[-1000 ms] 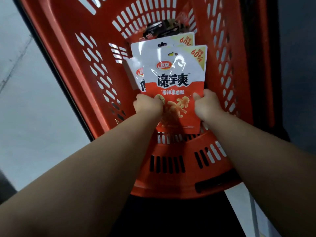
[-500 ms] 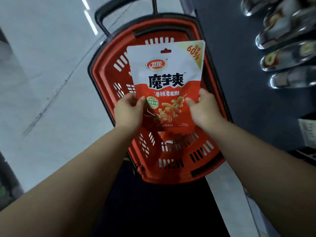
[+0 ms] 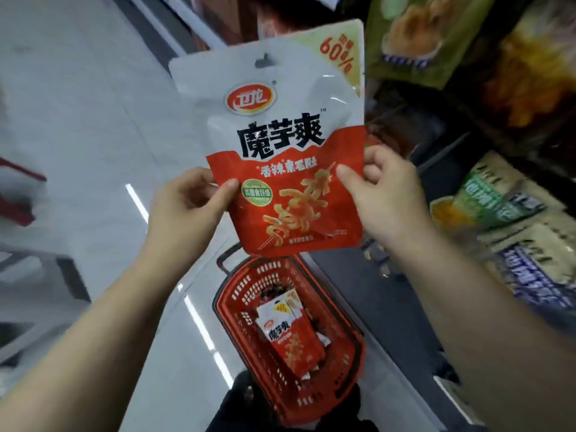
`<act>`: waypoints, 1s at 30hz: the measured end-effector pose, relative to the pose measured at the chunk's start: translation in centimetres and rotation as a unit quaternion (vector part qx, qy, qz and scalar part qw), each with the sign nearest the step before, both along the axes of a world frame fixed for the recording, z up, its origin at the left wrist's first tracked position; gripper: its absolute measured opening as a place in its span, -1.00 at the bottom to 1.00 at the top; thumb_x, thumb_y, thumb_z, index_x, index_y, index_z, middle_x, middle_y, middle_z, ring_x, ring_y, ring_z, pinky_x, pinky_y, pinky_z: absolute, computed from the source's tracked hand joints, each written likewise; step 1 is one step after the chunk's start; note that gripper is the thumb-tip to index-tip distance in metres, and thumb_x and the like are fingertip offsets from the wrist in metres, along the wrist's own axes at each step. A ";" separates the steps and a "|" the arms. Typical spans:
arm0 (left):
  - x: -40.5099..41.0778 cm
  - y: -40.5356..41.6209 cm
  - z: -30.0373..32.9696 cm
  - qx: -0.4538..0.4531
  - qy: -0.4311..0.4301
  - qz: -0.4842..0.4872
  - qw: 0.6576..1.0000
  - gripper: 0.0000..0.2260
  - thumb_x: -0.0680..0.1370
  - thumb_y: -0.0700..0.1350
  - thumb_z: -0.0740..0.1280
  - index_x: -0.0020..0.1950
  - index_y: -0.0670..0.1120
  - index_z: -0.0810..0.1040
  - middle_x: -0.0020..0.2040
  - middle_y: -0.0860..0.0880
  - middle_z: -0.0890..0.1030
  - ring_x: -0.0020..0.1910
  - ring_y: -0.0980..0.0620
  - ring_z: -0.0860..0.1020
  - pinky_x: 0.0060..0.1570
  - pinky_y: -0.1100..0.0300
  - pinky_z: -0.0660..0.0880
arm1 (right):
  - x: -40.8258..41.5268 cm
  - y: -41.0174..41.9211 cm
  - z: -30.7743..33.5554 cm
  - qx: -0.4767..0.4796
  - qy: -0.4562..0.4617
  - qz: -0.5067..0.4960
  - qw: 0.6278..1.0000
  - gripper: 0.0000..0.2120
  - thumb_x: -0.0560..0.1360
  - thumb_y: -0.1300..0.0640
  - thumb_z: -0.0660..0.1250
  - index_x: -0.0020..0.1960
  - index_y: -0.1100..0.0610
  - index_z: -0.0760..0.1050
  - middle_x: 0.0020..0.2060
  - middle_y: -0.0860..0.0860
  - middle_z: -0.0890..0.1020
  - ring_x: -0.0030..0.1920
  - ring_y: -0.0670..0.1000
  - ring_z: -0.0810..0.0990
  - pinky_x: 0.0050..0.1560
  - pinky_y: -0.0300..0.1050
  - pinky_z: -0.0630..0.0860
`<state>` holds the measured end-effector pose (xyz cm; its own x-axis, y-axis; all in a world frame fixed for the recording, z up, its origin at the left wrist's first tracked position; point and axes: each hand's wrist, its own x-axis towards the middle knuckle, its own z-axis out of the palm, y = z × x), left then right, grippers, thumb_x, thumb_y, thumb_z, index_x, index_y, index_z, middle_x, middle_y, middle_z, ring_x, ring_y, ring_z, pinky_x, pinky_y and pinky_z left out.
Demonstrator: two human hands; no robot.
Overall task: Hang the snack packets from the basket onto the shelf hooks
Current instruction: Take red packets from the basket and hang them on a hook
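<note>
1. The snack packet [image 3: 280,145] is a flat, glossy plastic pouch, roughly rectangular with rounded top corners and a small hang hole punched near its top edge. It crinkles slightly where it is gripped.
2. Its upper half is white and its lower half red, split by a jagged line. Bold black Chinese characters run across the middle, a red and yellow oval logo sits above them, "60%" is printed in red on a pale corner patch, and a round green badge lies beside a picture of orange skewered strips.
3. The left hand [image 3: 184,207] pinches the packet's left edge between thumb and curled fingers; the right hand [image 3: 383,194] pinches the right edge the same way. The packet is held upright in the air, above the basket [image 3: 339,357] and just left of the shelf packets [image 3: 486,198].
4. The basket is red slotted plastic with a dark rim and stands on the pale, shiny floor [image 3: 78,120]. More packets [image 3: 290,335] of the same design lie inside.
5. The shelf packets at the right are blurred, green, yellow and blue; their writing cannot be read.
</note>
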<state>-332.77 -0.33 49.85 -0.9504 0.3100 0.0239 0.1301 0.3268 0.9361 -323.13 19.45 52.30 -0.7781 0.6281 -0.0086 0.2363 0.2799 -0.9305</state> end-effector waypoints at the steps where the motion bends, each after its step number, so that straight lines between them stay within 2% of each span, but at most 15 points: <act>1: 0.2 0.5 3.3 0.015 0.023 -0.016 1.000 -0.92 0.51 0.00 0.40 -0.16 0.04 0.59 -0.27 -0.01 0.67 -0.27 0.17 0.62 -0.19 0.29 0.54 | 1.0 0.2 3.5 0.018 0.022 -0.016 0.999 -0.93 0.54 0.17 0.34 -0.10 0.06 0.48 -0.25 -0.07 0.67 -0.22 -0.07 0.67 -0.10 -0.01 0.63; 4: 1.2 2.7 12.0 0.069 0.077 -0.069 0.992 -0.92 0.51 0.01 0.40 -0.17 0.05 0.60 -0.26 0.02 0.67 -0.26 0.19 0.61 -0.21 0.35 0.52 | 4.4 1.2 12.5 0.066 0.080 -0.060 0.993 -0.94 0.55 0.14 0.34 -0.09 0.10 0.50 -0.24 -0.03 0.69 -0.23 -0.05 0.68 -0.16 0.00 0.63; 8: 3.5 7.2 20.6 0.135 0.137 -0.150 0.970 -0.90 0.51 -0.09 0.42 -0.20 0.05 0.61 -0.30 0.04 0.66 -0.31 0.20 0.57 -0.24 0.34 0.51 | 9.7 3.2 20.9 0.123 0.123 -0.142 0.974 -0.87 0.56 0.12 0.32 -0.17 0.04 0.48 -0.32 -0.10 0.66 -0.32 -0.13 0.64 -0.25 -0.16 0.57; 12: 6.7 12.6 26.5 0.167 0.157 -0.229 0.946 -0.88 0.52 -0.10 0.40 -0.22 0.04 0.59 -0.39 0.16 0.63 -0.39 0.29 0.55 -0.33 0.38 0.46 | 15.4 5.6 26.4 0.149 0.136 -0.225 0.953 -0.84 0.56 0.09 0.32 -0.21 0.04 0.48 -0.29 -0.05 0.66 -0.25 0.01 0.66 -0.18 0.01 0.58; 14: 8.9 15.5 28.6 0.176 0.157 -0.262 0.936 -0.89 0.53 -0.12 0.39 -0.20 -0.02 0.59 -0.42 0.14 0.62 -0.44 0.31 0.54 -0.42 0.45 0.41 | 18.3 6.9 28.2 0.157 0.141 -0.268 0.940 -0.83 0.55 0.09 0.33 -0.21 0.09 0.50 -0.31 0.01 0.67 -0.25 0.09 0.65 -0.19 0.06 0.58; 16: 11.2 18.3 30.1 0.173 0.155 -0.291 0.928 -0.89 0.53 -0.12 0.39 -0.16 -0.12 0.62 -0.36 0.05 0.65 -0.41 0.29 0.56 -0.37 0.40 0.48 | 21.1 8.3 29.2 0.159 0.143 -0.310 0.927 -0.80 0.54 0.07 0.33 -0.18 0.19 0.51 -0.28 0.17 0.67 -0.22 0.23 0.65 -0.17 0.17 0.59; 19: 14.5 22.1 31.4 0.163 0.142 -0.341 0.915 -0.88 0.53 -0.09 0.39 -0.19 -0.05 0.63 -0.28 -0.08 0.69 -0.28 0.12 0.64 -0.14 0.05 0.60 | 25.2 10.1 30.0 0.148 0.136 -0.354 0.913 -0.71 0.53 -0.01 0.31 -0.10 0.25 0.51 -0.18 0.25 0.66 -0.14 0.31 0.63 -0.13 0.28 0.57; 22: 17.0 25.5 32.3 0.139 0.153 -0.371 0.905 -0.84 0.52 0.00 0.40 -0.19 -0.05 0.62 -0.28 -0.01 0.69 -0.24 0.04 0.66 -0.14 -0.14 0.60 | 28.5 11.5 30.6 0.140 0.136 -0.392 0.899 -0.75 0.55 0.01 0.31 -0.10 0.21 0.53 -0.19 0.20 0.68 -0.15 0.28 0.65 -0.12 0.29 0.58; 25: 19.2 28.0 33.1 0.147 0.163 -0.379 0.899 -0.83 0.52 0.01 0.40 -0.19 -0.07 0.61 -0.27 -0.01 0.68 -0.23 0.07 0.66 -0.13 -0.07 0.60 | 30.8 12.6 31.4 0.144 0.139 -0.419 0.886 -0.81 0.57 0.05 0.29 -0.13 0.16 0.53 -0.21 0.14 0.69 -0.17 0.23 0.66 -0.10 0.24 0.59; 28: 20.5 29.4 34.0 0.163 0.179 -0.381 0.892 -0.85 0.52 0.00 0.40 -0.20 -0.02 0.61 -0.30 0.09 0.68 -0.25 0.21 0.64 -0.13 0.10 0.58 | 32.1 13.6 32.3 0.159 0.146 -0.425 0.879 -0.82 0.57 0.05 0.29 -0.15 0.09 0.54 -0.23 0.11 0.70 -0.18 0.19 0.67 -0.09 0.22 0.59; 30: 20.7 30.0 34.6 0.176 0.175 -0.381 0.891 -0.86 0.53 0.01 0.38 -0.18 -0.01 0.62 -0.29 0.10 0.68 -0.24 0.22 0.64 -0.14 0.13 0.58 | 32.4 14.2 33.0 0.167 0.154 -0.422 0.878 -0.83 0.57 0.05 0.29 -0.14 0.09 0.54 -0.23 0.07 0.70 -0.19 0.15 0.68 -0.08 0.20 0.60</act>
<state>-312.04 29.70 84.45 -0.3823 0.7768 0.5004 0.4917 -0.2875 0.8219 -290.78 33.63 85.26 0.0318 0.9095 0.4146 0.2428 0.3953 -0.8859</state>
